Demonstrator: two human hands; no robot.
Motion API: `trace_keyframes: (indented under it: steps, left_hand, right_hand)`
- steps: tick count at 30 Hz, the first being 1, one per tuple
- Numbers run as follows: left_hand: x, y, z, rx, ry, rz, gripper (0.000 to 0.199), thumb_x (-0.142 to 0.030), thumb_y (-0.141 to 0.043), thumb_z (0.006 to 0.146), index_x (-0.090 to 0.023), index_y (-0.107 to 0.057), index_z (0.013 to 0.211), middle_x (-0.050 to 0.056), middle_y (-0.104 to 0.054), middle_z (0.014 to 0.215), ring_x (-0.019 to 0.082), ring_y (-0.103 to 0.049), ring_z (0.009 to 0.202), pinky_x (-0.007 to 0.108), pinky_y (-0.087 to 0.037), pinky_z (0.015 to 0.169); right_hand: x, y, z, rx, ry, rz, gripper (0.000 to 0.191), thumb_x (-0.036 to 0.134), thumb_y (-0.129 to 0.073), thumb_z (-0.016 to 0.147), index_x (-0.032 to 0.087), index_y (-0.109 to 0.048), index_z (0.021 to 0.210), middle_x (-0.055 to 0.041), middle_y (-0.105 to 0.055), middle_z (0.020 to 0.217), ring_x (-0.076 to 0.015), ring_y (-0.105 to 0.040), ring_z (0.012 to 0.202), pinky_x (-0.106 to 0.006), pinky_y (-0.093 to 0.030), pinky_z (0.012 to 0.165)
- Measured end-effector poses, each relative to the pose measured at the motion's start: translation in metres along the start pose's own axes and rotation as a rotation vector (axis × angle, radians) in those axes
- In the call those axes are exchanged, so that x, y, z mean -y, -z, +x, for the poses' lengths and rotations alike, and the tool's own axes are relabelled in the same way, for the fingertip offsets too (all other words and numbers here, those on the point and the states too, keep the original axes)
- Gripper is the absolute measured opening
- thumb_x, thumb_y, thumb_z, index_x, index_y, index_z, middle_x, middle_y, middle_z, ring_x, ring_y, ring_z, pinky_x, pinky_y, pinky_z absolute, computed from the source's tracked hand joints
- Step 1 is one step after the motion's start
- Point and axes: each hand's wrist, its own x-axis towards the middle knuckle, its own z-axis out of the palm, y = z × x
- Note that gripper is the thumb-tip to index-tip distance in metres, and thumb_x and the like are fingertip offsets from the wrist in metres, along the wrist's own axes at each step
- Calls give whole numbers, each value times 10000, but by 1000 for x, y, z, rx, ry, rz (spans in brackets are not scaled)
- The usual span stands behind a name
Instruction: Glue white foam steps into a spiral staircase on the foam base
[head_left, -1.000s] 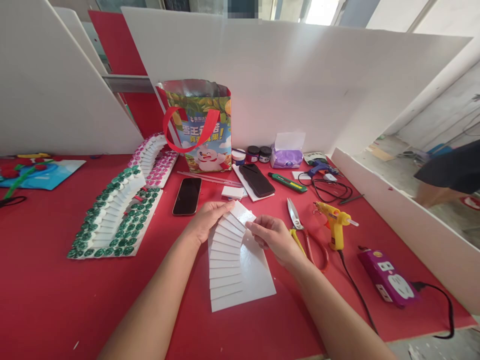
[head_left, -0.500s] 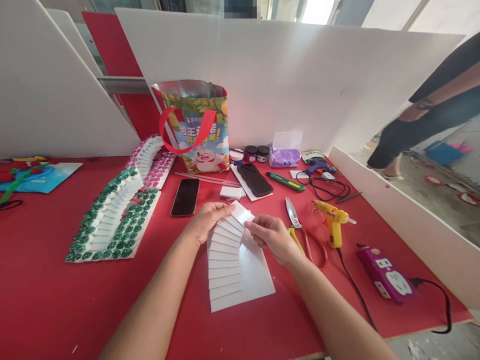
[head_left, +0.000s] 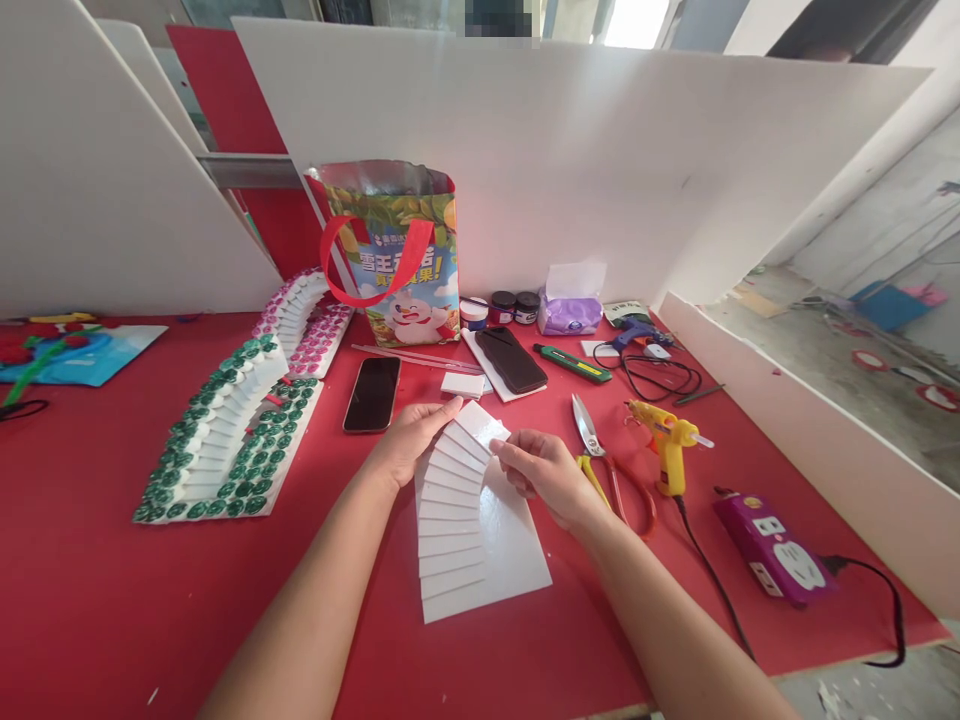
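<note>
A white board (head_left: 517,560) lies on the red table, and a curved row of overlapping white strips (head_left: 450,520) covers its left part. My left hand (head_left: 412,440) grips the upper left edge of the strips, with its thumb near the top strip. On the other side, my right hand (head_left: 536,462) is closed, its thumb and forefinger pinching the right end of an upper strip. A small stack of white cards (head_left: 463,384) sits just beyond my left hand. Scissors (head_left: 589,430) with red and yellow handles lie to the right of my right hand.
A yellow glue gun (head_left: 667,440) and a purple power strip (head_left: 772,550) are at the right, with cables. Two phones (head_left: 371,394), a green cutter (head_left: 572,363) and a colourful bag (head_left: 405,260) stand or lie behind. Decorated green (head_left: 240,450) and pink pieces (head_left: 307,325) occupy the left.
The left thumb has shifted slightly up and away from the top strip. The person at the right has moved out of view. My right hand is nearly unchanged.
</note>
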Motion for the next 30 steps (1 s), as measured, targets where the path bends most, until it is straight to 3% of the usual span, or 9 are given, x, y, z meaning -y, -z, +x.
trace_keyframes:
  steps: [16,23,26,30]
  left_hand:
    - [-1,-2,-2,-12,-39,19,425,-524,-886,602,-138,-735,697,26,-681,597,123,-565,506,248,-432,520]
    - [-1,0,-2,-4,-26,65,472,-588,-836,662,-131,-735,725,33,-679,597,125,-566,497,243,-419,502]
    - [-3,-1,-4,48,-9,71,492,-613,-807,694,-129,-726,723,37,-680,591,127,-581,500,239,-427,506]
    - [-4,-3,-6,126,9,53,467,-510,-907,586,-118,-748,784,63,-731,667,161,-654,582,251,-487,571]
  right_hand:
    - [1,-1,0,13,11,15,493,562,-846,626,199,-513,603,66,-433,509,-57,-290,466,-250,-161,457]
    - [1,-1,0,10,1,2,477,561,-834,637,195,-529,620,66,-443,507,-58,-304,464,-245,-166,450]
    - [0,-2,0,11,-17,-13,467,575,-805,663,195,-536,626,60,-453,505,-63,-325,460,-246,-177,446]
    - [-1,-3,2,12,-16,-16,454,550,-809,659,196,-528,620,65,-447,489,-60,-327,455,-242,-180,447]
